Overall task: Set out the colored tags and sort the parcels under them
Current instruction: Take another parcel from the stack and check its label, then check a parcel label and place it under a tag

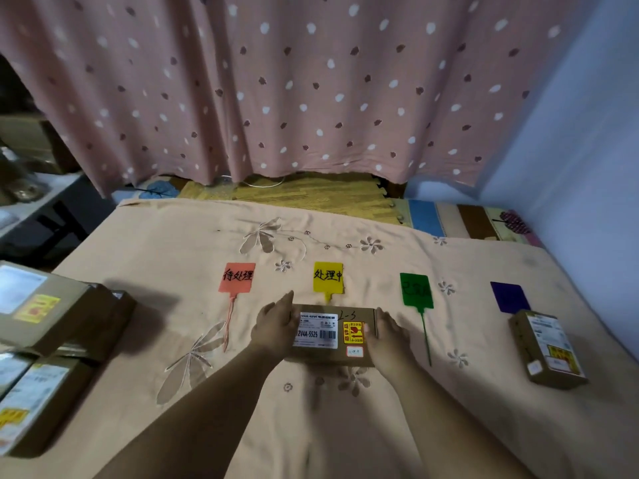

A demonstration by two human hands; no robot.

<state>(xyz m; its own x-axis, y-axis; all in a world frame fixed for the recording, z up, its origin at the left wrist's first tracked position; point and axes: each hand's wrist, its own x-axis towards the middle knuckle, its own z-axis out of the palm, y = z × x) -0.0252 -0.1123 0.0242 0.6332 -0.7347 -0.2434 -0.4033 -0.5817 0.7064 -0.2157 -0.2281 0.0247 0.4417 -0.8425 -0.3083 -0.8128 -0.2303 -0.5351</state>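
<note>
Four tags lie in a row on the beige cloth: a red tag [237,277], a yellow tag [328,276], a green tag [415,290] and a blue tag [510,297]. A brown cardboard parcel [332,335] with a white label and a yellow sticker lies right below the yellow tag. My left hand [273,326] grips its left end and my right hand [387,335] grips its right end. A second parcel [546,349] lies below the blue tag.
Several more cardboard parcels [52,312] are stacked at the left edge of the bed. A dotted pink curtain [311,88] hangs behind. A blue wall [587,150] closes the right side. Foam mats [311,197] lie beyond the cloth.
</note>
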